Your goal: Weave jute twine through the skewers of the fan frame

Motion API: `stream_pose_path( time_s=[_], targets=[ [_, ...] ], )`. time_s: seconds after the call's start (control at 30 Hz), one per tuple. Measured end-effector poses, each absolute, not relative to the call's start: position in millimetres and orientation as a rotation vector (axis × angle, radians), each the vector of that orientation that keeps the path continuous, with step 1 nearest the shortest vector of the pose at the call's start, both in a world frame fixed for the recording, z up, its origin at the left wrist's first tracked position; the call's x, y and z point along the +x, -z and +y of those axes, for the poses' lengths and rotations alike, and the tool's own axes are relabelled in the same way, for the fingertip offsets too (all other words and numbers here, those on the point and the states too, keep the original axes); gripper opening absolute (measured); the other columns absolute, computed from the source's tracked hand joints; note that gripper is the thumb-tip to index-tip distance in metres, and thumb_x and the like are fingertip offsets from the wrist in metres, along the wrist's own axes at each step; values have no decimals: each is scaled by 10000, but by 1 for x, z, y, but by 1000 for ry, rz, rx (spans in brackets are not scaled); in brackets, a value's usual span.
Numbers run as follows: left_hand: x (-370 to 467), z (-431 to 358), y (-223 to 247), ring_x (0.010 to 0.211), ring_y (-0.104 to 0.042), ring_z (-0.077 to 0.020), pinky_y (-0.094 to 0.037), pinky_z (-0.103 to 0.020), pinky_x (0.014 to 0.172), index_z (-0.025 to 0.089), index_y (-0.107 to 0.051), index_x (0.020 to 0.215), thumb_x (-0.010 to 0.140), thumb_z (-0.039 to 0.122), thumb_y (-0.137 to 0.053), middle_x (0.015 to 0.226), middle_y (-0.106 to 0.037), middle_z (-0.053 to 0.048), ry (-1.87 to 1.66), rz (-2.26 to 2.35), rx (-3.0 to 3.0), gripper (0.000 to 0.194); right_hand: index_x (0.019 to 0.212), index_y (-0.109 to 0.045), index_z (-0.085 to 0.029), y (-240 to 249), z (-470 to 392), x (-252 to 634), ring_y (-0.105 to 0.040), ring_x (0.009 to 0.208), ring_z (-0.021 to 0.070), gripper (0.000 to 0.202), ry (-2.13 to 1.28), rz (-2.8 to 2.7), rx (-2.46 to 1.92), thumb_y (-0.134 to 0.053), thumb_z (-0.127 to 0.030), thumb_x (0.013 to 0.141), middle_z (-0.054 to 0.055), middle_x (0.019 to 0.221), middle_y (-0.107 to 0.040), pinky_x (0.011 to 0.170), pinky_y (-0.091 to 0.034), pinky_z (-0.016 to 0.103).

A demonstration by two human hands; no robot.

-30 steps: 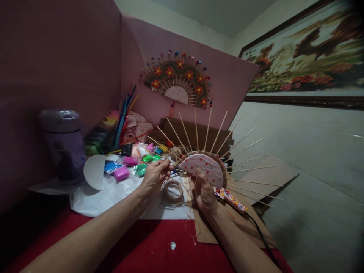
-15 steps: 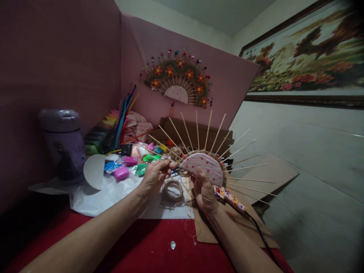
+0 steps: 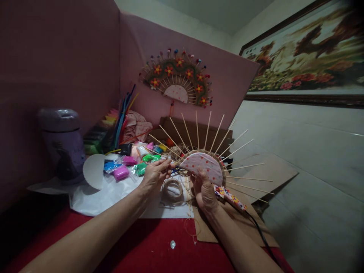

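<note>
A half-round piece covered in pink dotted cloth (image 3: 203, 165) is held up over the table, with thin wooden sticks fanning out from its curved, twine-wrapped edge. My right hand (image 3: 205, 189) grips its lower edge, thumb on the cloth. At its left corner my left hand (image 3: 157, 172) pinches with thumb and fingers close to the lowest left stick; what lies between the fingertips is too small to make out. A coil of twine (image 3: 172, 190) rests on white paper below, between the hands. Behind my right wrist lies a glue gun with a dotted handle (image 3: 231, 198).
Bagged coloured clay (image 3: 121, 173), a white half disc (image 3: 93, 171) and a purple tumbler (image 3: 63, 146) stand left. Cardboard (image 3: 204, 227) lies right, crossed by a black cord (image 3: 260, 232). A finished flowered fan (image 3: 179, 77) hangs on the pink board (image 3: 222, 83).
The fan piece has tilted very slightly, its right-hand sticks shifting a little left. Both hands keep nearly the same position and hold.
</note>
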State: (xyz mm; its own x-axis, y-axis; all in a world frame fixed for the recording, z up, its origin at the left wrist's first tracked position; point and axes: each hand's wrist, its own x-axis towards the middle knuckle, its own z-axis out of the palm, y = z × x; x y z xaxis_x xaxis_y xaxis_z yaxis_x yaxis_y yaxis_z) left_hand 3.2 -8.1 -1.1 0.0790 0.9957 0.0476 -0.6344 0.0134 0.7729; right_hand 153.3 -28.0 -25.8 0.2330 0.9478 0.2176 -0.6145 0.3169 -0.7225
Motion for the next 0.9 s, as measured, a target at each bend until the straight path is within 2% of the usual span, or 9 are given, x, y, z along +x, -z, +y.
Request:
stream_pose_path(
  time_s=[0.17, 0.37, 0.53, 0.73, 0.9],
  targets=[
    [3, -5, 6, 410, -502, -78, -358, -186, 382, 99, -636, 646, 569, 180, -742, 566, -657, -62, -1451, 697, 817, 155, 820, -652, -209, 26, -27, 153, -609, 753, 144, 169, -1151, -711, -567, -687, -303, 684, -33, 787, -695, 778, -466, 301],
    [3, -5, 8, 339, -412, -57, -289, -190, 349, 117, -625, 561, 600, 220, -721, 477, -618, -25, -1584, 870, 989, 146, 791, -642, -216, 26, -27, 153, -614, 768, 143, 156, -1134, -659, -622, -688, -310, 675, -31, 796, -701, 780, -464, 281],
    [3, -7, 6, 316, -410, -69, -270, -194, 337, 130, -591, 503, 582, 194, -726, 413, -580, -16, -1615, 998, 1059, 168, 804, -648, -210, 25, -26, 156, -605, 692, 145, 188, -1118, -667, -674, -679, -347, 679, -25, 753, -694, 739, -466, 281],
    [1, -7, 6, 336, -422, -73, -278, -185, 344, 152, -566, 543, 628, 244, -704, 432, -582, -4, -1620, 985, 1076, 187, 824, -657, -203, 26, -23, 159, -593, 601, 123, 207, -1137, -640, -692, -680, -356, 686, -29, 710, -697, 647, -455, 249],
    [3, -10, 4, 373, -440, -71, -278, -183, 348, 139, -629, 650, 644, 250, -691, 511, -617, -10, -1596, 910, 1060, 128, 814, -661, -212, 27, -22, 160, -601, 593, 111, 191, -1151, -608, -666, -703, -333, 672, -36, 709, -705, 633, -463, 236]
  ],
)
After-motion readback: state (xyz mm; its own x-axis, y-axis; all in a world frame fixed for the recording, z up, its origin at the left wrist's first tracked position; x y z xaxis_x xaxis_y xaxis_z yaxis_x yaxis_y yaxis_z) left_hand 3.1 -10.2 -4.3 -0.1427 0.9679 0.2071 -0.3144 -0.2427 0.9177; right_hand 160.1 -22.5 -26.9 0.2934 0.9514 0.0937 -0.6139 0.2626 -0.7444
